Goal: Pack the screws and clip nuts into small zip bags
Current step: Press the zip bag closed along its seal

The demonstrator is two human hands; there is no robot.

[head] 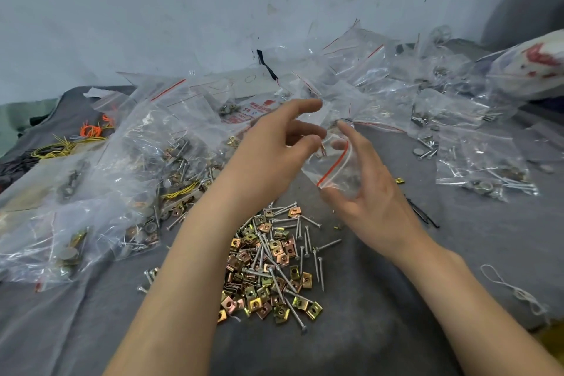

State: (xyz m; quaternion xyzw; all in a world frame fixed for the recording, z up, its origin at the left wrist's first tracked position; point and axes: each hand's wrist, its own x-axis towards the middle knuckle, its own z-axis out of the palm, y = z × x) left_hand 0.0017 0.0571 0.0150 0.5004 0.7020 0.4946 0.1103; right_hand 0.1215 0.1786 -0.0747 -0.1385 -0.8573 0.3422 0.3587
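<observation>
Centrally, above the grey cloth (381, 299), one small zip bag (334, 168) with a red seal line is held up between two hands. The right hand (369, 189) grasps it, fingers curled under its lower end and thumb up along its side; the left hand (274, 146) reaches to the bag's mouth with fingers loosely bent, and blur hides whether it pinches the edge or anything at all. Something small and dark sits low inside the bag, too blurred to name.

Just below the hands, toward the cloth's near edge, lies one loose pile. In it are brass-coloured clip nuts (259, 299), several dozen and too overlapped for an exact count; mixed through them are silver screws (300, 253), roughly two dozen showing. One stray clip nut (399, 181) lies alone just right of the right hand.

Along the cloth's left edge a left heap of clear bags (122, 162) holds screws, clip nuts and round metal discs; at least five bags can be told apart. Toward the far right corner a right heap of zip bags (476, 162) holds screws and small round metal parts; again at least five.

Yellow wires (58, 148) and orange wires (91, 131) lie at the far left; one white string loop (512, 288) lies near the right edge.
</observation>
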